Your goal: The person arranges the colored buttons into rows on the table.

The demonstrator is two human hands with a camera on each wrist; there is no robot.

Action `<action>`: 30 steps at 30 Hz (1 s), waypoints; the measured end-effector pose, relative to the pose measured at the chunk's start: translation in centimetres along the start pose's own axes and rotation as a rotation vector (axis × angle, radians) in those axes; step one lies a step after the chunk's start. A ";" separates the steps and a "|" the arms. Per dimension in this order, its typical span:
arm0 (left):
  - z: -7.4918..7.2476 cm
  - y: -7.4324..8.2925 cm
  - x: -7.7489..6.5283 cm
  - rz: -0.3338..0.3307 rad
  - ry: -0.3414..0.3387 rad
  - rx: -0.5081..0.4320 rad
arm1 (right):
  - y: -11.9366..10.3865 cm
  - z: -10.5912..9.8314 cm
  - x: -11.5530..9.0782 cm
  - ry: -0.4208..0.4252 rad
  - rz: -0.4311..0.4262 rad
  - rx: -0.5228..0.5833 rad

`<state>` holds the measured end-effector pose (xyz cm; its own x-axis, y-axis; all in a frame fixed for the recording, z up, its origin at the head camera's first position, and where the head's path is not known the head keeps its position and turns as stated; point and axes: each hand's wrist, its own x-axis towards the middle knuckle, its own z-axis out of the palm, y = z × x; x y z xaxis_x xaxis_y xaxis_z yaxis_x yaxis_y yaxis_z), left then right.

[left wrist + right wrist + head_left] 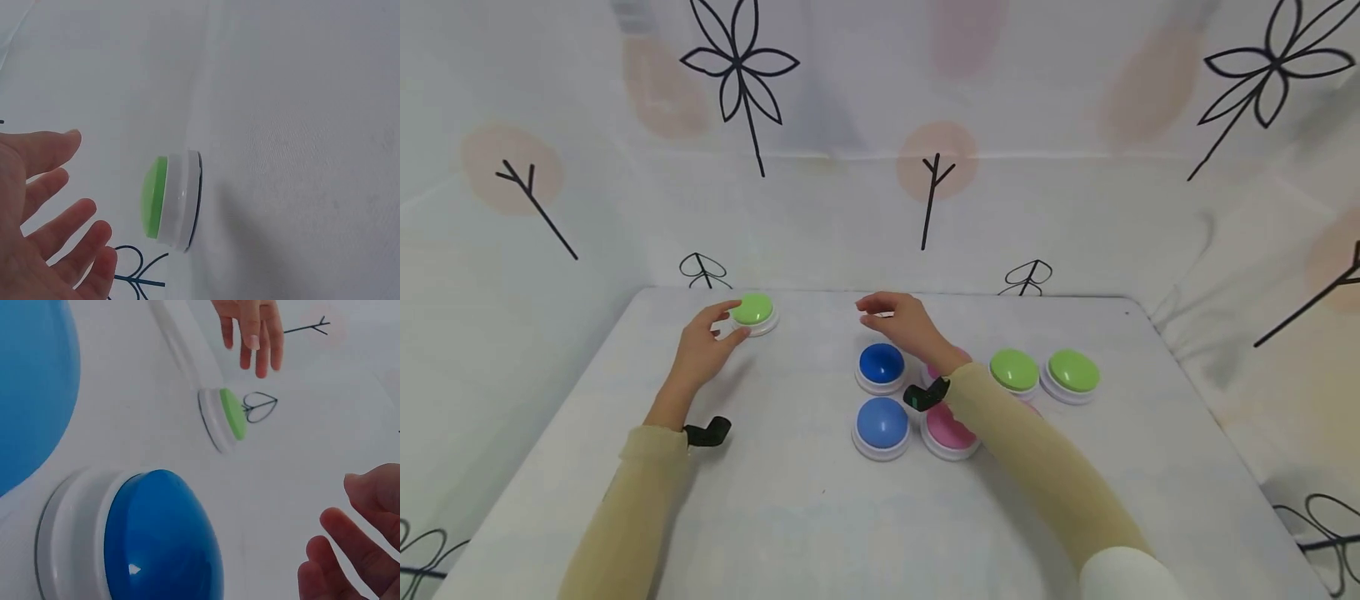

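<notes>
A green push button with a white base (754,310) sits at the far left of the table. Beside it is my left hand (703,342), thumb and fingers spread; the left wrist view shows a gap between this hand (56,231) and the green button (178,203). My right hand (906,323) hovers over the far middle with loosely bent fingers, holding nothing. Just below it is a dark blue button (882,365), large in the right wrist view. A lighter blue button (882,425) stands nearer. My right wrist and forearm partly cover two pink buttons (949,430).
Two more green buttons (1073,372) stand side by side to the right of the pink ones, one partly behind the right sleeve (1037,467). The white table (790,508) meets a patterned cloth backdrop (835,217) along its far edge.
</notes>
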<state>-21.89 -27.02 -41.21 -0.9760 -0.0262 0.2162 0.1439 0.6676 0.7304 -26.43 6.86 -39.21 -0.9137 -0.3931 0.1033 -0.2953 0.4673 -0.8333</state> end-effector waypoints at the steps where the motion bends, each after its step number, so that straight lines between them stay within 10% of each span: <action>1: 0.0 -0.2 0.1 -0.007 -0.002 -0.001 | -0.1 0.4 0.4 -0.004 0.003 -0.004; 30: 1.5 -3.9 3.0 -0.197 -0.065 -0.073 | -1.8 12.2 8.1 -0.157 0.121 -0.047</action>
<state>-25.58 -28.59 -44.37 -0.9946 -0.1011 0.0238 -0.0417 0.5988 0.7998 -29.85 -6.85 -43.49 -0.8897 -0.4486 -0.0851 -0.2018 0.5535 -0.8080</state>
